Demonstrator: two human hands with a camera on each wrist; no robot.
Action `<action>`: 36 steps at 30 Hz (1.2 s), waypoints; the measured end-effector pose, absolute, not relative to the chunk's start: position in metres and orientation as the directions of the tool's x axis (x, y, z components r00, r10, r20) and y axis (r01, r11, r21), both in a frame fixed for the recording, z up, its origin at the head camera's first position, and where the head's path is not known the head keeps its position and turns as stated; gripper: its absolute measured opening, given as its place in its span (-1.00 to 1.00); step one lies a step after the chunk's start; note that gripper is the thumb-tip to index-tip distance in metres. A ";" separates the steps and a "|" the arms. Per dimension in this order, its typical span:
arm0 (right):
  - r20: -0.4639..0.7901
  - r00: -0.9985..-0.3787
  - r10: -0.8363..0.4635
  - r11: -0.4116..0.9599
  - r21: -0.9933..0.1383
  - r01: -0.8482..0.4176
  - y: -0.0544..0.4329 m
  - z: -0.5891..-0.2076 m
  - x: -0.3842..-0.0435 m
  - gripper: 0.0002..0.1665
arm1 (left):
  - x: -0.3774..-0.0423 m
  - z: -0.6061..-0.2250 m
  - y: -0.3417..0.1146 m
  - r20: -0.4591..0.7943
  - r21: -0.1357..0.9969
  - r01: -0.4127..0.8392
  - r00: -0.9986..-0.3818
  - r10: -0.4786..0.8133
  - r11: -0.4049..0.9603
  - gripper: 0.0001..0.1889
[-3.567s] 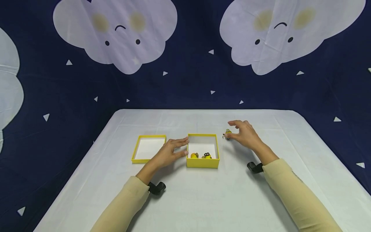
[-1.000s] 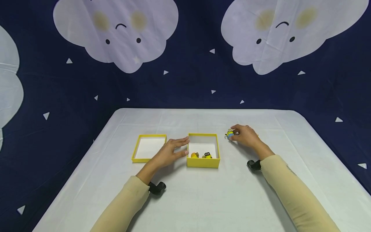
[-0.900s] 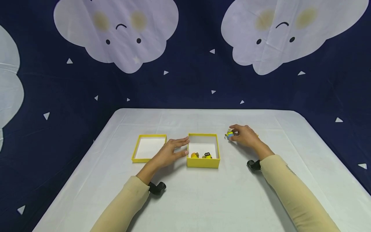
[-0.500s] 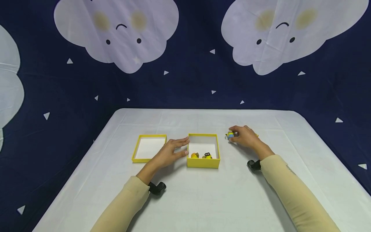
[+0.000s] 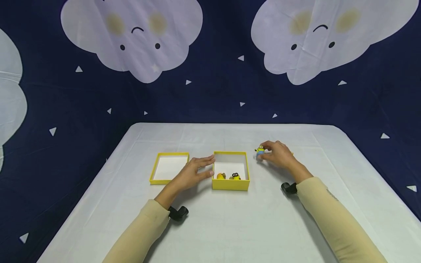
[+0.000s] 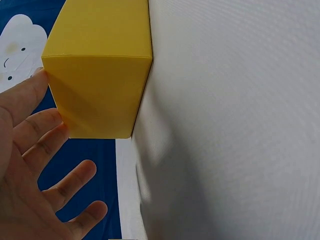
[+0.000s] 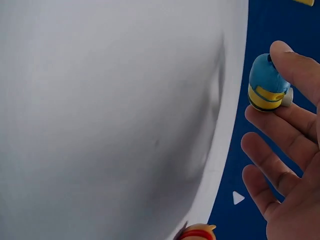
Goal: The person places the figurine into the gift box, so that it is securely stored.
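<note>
My right hand [image 5: 279,155] pinches a small yellow-and-blue Minion figurine [image 5: 260,152] between thumb and fingers, to the right of the yellow box. In the right wrist view the figurine [image 7: 266,85] appears with its blue overalls between thumb and forefinger, the other fingers spread behind. My left hand [image 5: 194,173] touches the left wall of the open yellow box [image 5: 230,185] with extended fingers. The left wrist view has the box [image 6: 100,95] filling the top, fingertips right at its edge. Inside the box lie two figurines, an orange-and-yellow one [image 5: 220,176] and one with dark goggles [image 5: 235,176].
A shallow yellow-rimmed lid [image 5: 159,182] lies left of the box, partly behind the left hand. Another figurine with a red band [image 7: 197,233] shows at the bottom of the right wrist view. A white cloth [image 5: 210,226] covers the table, with a dark blue curtain [image 5: 217,98] behind.
Earlier my right thumb and fingers were apart around the figurine; they have since closed on it. Over the last second it has shifted and turned slightly. My left hand and the box stay put.
</note>
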State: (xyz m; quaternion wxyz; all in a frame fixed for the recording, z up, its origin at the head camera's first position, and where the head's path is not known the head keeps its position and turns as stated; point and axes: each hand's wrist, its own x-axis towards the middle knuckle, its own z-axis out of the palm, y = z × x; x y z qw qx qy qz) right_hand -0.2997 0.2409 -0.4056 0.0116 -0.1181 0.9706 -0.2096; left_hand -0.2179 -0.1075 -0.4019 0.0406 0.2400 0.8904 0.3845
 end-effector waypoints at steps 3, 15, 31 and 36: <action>0.028 -0.973 -0.228 0.880 -0.422 -0.219 0.238 -0.401 -0.297 -0.34 | -0.218 -0.401 -0.107 0.112 0.704 0.394 -0.884 0.455 0.591 -0.46; 0.060 -0.968 -0.245 0.829 -0.505 -0.241 0.221 -0.382 -0.281 -0.31 | -0.220 -0.402 -0.107 0.113 0.695 0.398 -0.883 0.455 0.599 -0.46; 0.120 -0.945 -0.305 0.756 -0.573 -0.316 0.186 -0.364 -0.257 -0.34 | -0.218 -0.401 -0.106 0.105 0.695 0.390 -0.886 0.452 0.604 -0.46; 0.152 -0.934 -0.323 0.730 -0.588 -0.348 0.172 -0.364 -0.250 -0.36 | -0.218 -0.401 -0.106 0.110 0.694 0.395 -0.885 0.453 0.602 -0.46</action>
